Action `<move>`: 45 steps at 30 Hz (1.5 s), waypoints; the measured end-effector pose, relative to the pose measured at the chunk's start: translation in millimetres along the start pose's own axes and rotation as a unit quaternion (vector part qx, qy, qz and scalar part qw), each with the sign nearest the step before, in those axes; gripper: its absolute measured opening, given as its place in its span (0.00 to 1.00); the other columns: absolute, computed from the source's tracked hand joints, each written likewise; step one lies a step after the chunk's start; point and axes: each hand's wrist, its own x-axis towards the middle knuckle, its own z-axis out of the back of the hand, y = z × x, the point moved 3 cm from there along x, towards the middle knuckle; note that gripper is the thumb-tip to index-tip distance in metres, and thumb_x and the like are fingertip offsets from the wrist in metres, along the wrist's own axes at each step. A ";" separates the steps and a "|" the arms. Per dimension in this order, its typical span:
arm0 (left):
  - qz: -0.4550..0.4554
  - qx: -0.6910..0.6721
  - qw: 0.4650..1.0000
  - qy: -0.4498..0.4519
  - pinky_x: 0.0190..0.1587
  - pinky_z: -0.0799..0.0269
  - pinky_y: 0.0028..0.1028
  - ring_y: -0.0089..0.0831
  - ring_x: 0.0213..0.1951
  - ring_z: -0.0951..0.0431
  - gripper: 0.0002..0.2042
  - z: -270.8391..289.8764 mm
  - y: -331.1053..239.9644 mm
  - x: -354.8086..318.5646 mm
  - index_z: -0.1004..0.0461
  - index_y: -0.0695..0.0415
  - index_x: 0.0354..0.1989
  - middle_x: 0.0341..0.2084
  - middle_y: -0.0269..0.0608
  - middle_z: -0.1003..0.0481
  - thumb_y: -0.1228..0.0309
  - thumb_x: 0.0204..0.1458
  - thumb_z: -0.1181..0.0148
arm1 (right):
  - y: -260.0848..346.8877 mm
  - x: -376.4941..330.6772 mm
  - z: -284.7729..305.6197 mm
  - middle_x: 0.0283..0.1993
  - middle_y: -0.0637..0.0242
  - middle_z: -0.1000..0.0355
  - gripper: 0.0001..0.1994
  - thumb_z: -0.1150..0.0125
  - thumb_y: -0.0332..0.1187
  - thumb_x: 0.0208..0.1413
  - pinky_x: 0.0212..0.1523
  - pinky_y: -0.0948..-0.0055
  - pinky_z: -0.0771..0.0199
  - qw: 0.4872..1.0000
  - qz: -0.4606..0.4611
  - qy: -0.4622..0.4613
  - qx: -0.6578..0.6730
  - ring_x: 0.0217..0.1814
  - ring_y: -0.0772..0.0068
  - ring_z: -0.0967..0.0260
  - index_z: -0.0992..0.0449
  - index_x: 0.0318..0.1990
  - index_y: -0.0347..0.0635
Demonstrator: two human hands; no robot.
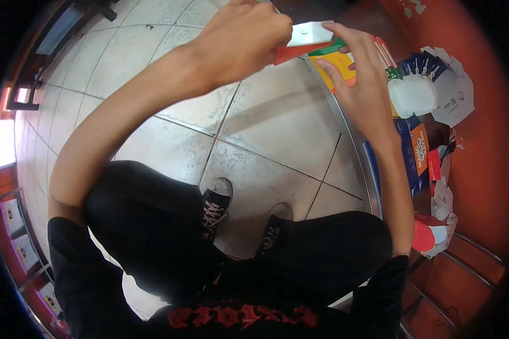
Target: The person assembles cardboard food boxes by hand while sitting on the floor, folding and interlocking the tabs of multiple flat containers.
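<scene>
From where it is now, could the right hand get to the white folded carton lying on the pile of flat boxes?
Probably yes. The right hand hovers open just left of the white folded carton, with nothing between them. Only its fingertips touch the red-and-white cardboard piece that the left hand pinches.

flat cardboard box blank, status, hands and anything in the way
Left hand pinching red-and-white flat cardboard box blank. Right hand fingers spread on it. Nothing between the hands.

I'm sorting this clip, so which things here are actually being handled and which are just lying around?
In hand:
left hand
right hand
red and white carton blank

Lying about:
flat carton stack
white folded boxes
blue packs
red and white pieces
</scene>
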 end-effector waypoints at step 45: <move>0.140 -0.629 0.763 -0.044 0.55 0.24 0.27 0.29 0.47 0.21 0.19 -26.0 -10.2 10.8 0.27 0.72 0.51 0.45 0.46 0.22 0.74 0.54 0.32 | -3.1 -23.9 -24.9 0.37 0.60 0.24 0.12 0.34 0.27 0.57 0.44 0.69 0.23 0.960 -0.171 -0.189 0.119 0.40 0.67 0.23 0.24 0.47 0.33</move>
